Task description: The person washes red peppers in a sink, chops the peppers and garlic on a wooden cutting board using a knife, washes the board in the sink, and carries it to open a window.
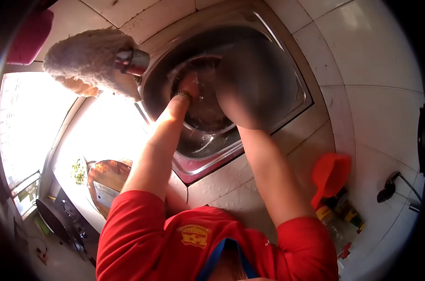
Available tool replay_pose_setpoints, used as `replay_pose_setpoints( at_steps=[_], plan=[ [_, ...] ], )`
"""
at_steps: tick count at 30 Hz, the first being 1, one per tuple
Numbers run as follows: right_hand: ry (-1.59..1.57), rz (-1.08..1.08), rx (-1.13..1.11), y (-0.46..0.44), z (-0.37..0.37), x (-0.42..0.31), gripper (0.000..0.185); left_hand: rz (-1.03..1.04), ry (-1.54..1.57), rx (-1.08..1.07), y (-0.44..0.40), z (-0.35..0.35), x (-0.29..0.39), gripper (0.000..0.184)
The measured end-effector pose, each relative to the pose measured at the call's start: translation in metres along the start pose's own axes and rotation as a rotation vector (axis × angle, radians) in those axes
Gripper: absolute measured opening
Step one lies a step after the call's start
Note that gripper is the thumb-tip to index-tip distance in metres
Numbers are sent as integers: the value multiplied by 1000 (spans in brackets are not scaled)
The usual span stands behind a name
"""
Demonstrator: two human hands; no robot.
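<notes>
My left hand (190,85) is down inside a round basin (211,127) that stands in the metal sink (193,174). Splashes and dark water show about it, and its fingers are too unclear to read. A dark bracelet (183,95) circles that wrist. My right arm (264,159) reaches over the right part of the sink, where a large blurred patch covers my right hand and whatever it touches. The faucet (136,62), with a fluffy cloth (88,58) behind it, points toward the basin from the upper left.
A round wooden board (110,175) with a knife (104,193) lies at the left. Farther down are a black pan (53,220) and a stove. To the right are a red plastic scoop (333,174), a bottle (333,225) and a hanging black ladle (387,192).
</notes>
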State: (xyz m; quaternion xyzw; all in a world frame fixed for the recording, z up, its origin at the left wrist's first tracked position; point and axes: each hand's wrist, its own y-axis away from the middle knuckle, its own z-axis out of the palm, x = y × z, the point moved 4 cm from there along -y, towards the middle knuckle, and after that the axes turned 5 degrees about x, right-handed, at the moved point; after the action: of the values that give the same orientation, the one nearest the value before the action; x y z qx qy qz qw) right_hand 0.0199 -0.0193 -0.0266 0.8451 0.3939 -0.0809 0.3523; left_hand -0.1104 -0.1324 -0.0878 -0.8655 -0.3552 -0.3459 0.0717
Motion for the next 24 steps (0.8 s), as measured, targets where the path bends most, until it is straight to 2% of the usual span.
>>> replay_pose_setpoints(
  at_steps=[1,2,3,4,6,7,9,10,12,13,15,16,17,19,20,21,22,23,24],
  plan=[
    [-216,129,-75,13,-20,-13,27,-115,-70,-13,-2,10,-13,48],
    [-421,274,-127,28,-42,-27,28,-58,-495,-297,5,-9,36,46],
    [-422,272,-124,11,-18,-19,28,-56,-497,-295,-3,-37,55,46],
    [-455,199,152,-22,14,2,30,-115,-397,-166,-13,-65,69,42],
    [-612,192,288,-22,20,17,34,-260,-189,30,-7,-84,77,36],
    [-740,267,155,-1,-2,13,37,-352,-87,101,11,-75,72,34],
    [-860,567,85,11,-10,21,35,-272,-137,202,13,-57,53,32],
    [-853,584,68,7,7,28,35,-288,-136,184,27,-42,52,32],
    [-941,434,157,-9,23,33,31,299,-841,274,34,-11,79,31],
    [-940,432,157,-9,24,37,31,298,-841,276,31,-10,74,31],
    [-1124,535,-36,5,13,29,27,30,-519,172,6,-11,39,28],
    [-1193,585,23,33,-12,10,26,-98,-357,121,1,-12,31,27],
    [-1195,574,30,48,-24,1,26,-93,-358,131,3,-27,46,27],
    [-1433,630,-126,62,-42,-18,31,-643,442,-301,21,-66,90,26],
    [-1439,607,-117,65,-55,-21,31,-556,628,-273,27,-86,112,27],
    [-1552,345,-231,66,-70,-29,33,-536,619,-266,36,-114,133,27],
    [-1638,79,-345,73,-86,-37,34,-369,801,-272,45,-144,163,25],
    [-1638,68,-337,90,-103,-40,34,-199,982,-278,54,-163,183,24],
    [-1638,-116,-318,114,-130,-52,37,-184,980,-274,61,-170,187,24]
  ],
)
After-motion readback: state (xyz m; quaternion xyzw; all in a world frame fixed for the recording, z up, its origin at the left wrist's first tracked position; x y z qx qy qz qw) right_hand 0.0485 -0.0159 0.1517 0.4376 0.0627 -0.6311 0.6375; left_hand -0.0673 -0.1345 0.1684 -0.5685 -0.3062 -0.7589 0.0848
